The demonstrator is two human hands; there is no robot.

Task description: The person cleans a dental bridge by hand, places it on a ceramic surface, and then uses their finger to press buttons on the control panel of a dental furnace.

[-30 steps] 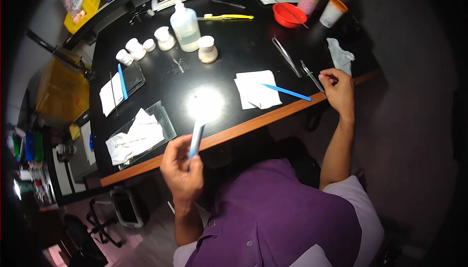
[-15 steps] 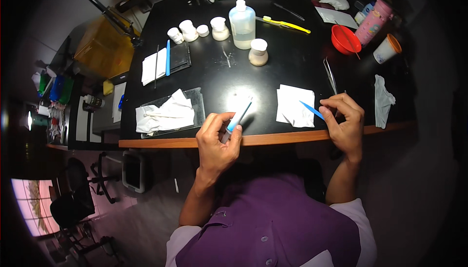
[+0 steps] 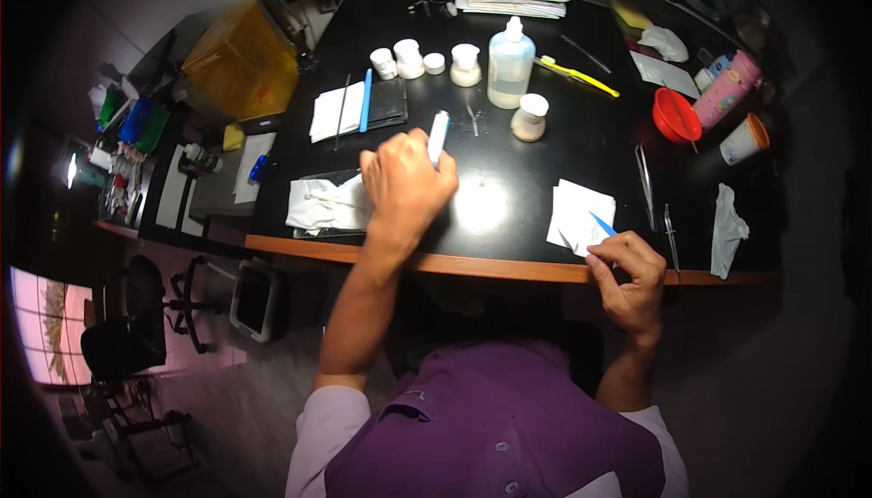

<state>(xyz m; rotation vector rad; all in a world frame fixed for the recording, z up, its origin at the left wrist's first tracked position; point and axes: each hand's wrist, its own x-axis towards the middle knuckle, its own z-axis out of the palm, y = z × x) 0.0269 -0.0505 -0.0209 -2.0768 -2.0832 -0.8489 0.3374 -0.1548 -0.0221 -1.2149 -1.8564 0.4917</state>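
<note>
My left hand [image 3: 407, 180] is closed around a slim white-and-blue tube [image 3: 439, 137], which sticks up past the fingers. This hand is over the table beside the crumpled white tissue [image 3: 318, 204], with its back turned up. At the table's front edge my right hand [image 3: 633, 282] pinches a thin blue pointed tool [image 3: 601, 223], its tip over a folded white paper [image 3: 576, 209]. Metal tweezers [image 3: 646, 184] and another slim metal instrument [image 3: 670, 230] lie beyond and beside the right hand.
A clear squeeze bottle [image 3: 510, 69] stands mid-table, with a white-capped jar [image 3: 530, 118] near it and several small jars to its left. A red bowl [image 3: 677, 116], a pink bottle [image 3: 731, 89] and an orange-rimmed cup [image 3: 745, 140] stand at right. A yellow toothbrush [image 3: 581, 78] lies behind.
My left hand has moved forward and left with the tube, turning its back upward. The right hand has drawn nearer the table edge, still holding the blue tool. The whole view has shifted.
</note>
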